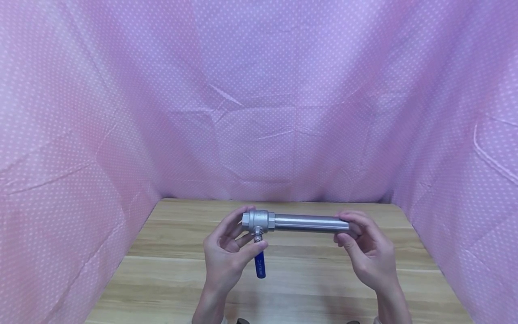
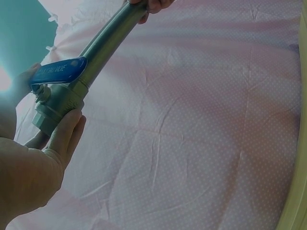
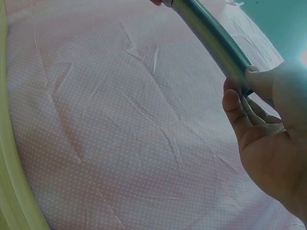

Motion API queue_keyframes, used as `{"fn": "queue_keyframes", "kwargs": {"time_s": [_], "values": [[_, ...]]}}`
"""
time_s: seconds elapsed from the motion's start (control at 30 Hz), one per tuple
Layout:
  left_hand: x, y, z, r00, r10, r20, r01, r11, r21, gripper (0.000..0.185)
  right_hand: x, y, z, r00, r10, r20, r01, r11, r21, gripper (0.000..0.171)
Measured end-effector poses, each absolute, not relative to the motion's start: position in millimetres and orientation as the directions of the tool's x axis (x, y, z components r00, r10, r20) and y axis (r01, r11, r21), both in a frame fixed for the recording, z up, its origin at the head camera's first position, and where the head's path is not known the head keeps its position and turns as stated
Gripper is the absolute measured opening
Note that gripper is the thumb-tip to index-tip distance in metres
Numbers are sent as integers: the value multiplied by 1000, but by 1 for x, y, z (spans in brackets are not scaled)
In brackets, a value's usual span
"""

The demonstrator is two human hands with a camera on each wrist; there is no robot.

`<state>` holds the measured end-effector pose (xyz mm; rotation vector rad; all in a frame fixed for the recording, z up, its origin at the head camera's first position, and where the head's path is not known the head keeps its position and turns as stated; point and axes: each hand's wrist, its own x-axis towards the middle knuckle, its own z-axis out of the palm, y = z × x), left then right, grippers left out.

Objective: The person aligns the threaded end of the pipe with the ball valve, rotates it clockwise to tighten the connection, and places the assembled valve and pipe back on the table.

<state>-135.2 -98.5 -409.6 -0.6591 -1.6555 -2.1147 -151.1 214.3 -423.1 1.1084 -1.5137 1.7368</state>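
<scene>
A silver ball valve (image 1: 260, 220) with a blue lever handle (image 1: 260, 265) is joined to a straight metal pipe (image 1: 307, 223), which runs level to the right above the table. My left hand (image 1: 226, 256) grips the valve, fingers behind its body and thumb against the lever. In the left wrist view the blue handle (image 2: 60, 70) crosses over the valve body (image 2: 60, 103), fingers underneath. At the pipe's far end my right hand (image 1: 374, 256) pinches it between thumb and fingers. The right wrist view shows the pipe (image 3: 213, 40) with its end between thumb and fingers.
Beneath the hands lies a light wood-grain table (image 1: 182, 252). Pink cloth with white dots (image 1: 259, 135) hangs behind it and along both sides. Two small dark objects (image 1: 243, 321) show partly at the bottom edge of the head view.
</scene>
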Motion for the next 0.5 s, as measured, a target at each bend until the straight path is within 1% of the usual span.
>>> {"fn": "queue_keyframes", "kwargs": {"time_s": [0.23,0.5], "values": [[-135,-99,-409,-819,-5,573,558,-239,795,79,-150,215,-424,-506,-67,860,-856,-90,-510,33],[-134,-99,-410,-825,2,565,547,-250,799,78,-151,214,-425,-501,-65,863,-861,-68,-505,28]]}}
